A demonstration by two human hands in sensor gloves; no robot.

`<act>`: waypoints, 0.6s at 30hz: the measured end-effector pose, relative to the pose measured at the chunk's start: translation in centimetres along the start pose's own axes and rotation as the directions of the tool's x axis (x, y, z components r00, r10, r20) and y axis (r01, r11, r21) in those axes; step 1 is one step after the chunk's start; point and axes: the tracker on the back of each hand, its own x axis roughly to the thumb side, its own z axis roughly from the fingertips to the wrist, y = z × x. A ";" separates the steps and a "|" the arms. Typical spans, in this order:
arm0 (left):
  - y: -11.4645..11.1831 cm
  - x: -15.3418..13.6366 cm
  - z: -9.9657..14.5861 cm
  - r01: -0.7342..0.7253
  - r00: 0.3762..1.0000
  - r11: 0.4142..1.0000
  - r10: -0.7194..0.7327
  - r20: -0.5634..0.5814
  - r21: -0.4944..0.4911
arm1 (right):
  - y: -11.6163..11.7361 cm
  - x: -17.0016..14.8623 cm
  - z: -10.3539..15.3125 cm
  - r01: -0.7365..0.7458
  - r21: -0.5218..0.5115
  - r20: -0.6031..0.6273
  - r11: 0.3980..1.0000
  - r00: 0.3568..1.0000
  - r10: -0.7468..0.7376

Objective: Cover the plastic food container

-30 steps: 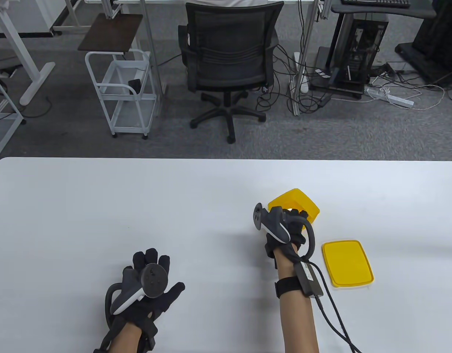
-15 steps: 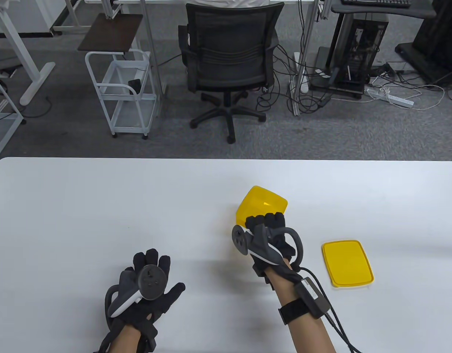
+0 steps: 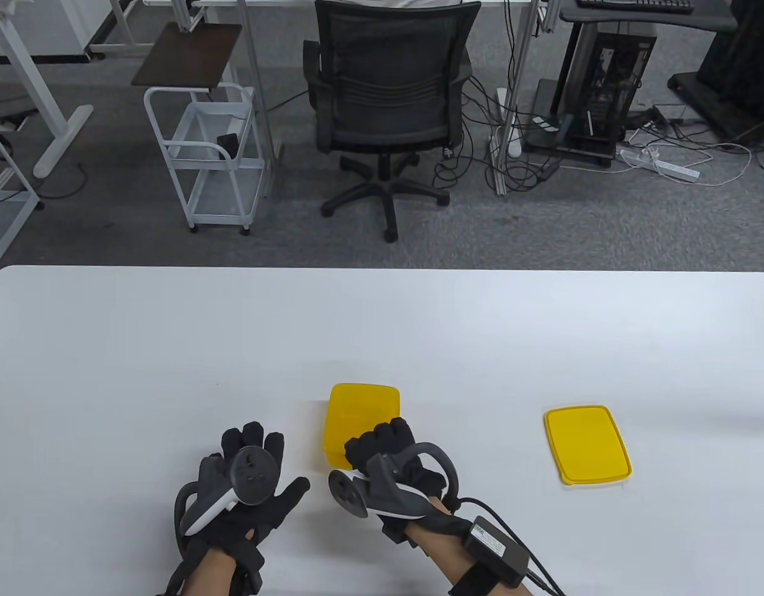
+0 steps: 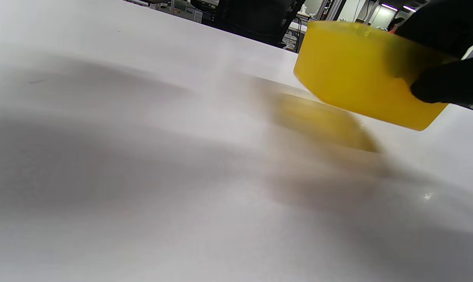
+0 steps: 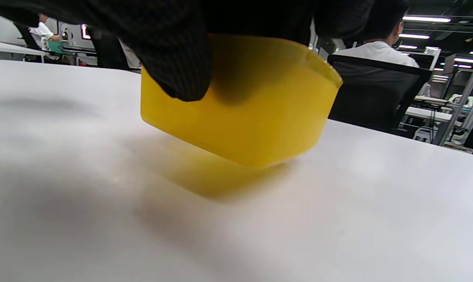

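A yellow plastic container [image 3: 360, 417] is held by my right hand [image 3: 382, 444], which grips its near rim, just above the white table [image 3: 140, 347]. In the right wrist view the container [image 5: 244, 117] hangs tilted a little off the table surface, gloved fingers [image 5: 173, 58] over its rim. The left wrist view shows the container [image 4: 357, 82] at upper right with right-hand fingers [image 4: 448, 78] on it. My left hand [image 3: 248, 484] rests flat and open on the table, left of the container, holding nothing. The yellow lid [image 3: 587, 443] lies flat on the table at the right.
An office chair [image 3: 388, 99] and a white cart [image 3: 208, 149] stand beyond the table's far edge. A cable [image 3: 537, 574] runs from my right wrist off the bottom edge.
My right hand has carried the container from the table's right-middle toward me and to the left, close to the left hand. The lid and left hand have barely moved.
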 end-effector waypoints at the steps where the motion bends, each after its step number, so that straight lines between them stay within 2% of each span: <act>1: 0.0 0.0 0.0 0.003 1.000 1.000 -0.003 0.001 0.000 | 0.2 0.2 0.0 0.008 -0.001 0.006 1.000 1.000 -0.008; 12: 0.0 0.2 -0.2 0.001 1.000 1.000 0.000 0.026 -0.005 | 1.9 0.3 -0.1 0.000 0.024 0.024 1.000 1.000 0.000; 15: 0.0 0.2 -0.1 -0.002 1.000 1.000 0.002 0.027 -0.001 | 1.4 -0.5 0.0 -0.009 0.032 0.015 0.999 1.000 0.009; 18: 0.0 0.2 -0.1 -0.002 1.000 1.000 0.002 0.030 0.000 | 0.1 -2.6 0.6 0.049 0.010 -0.017 0.999 0.999 -0.049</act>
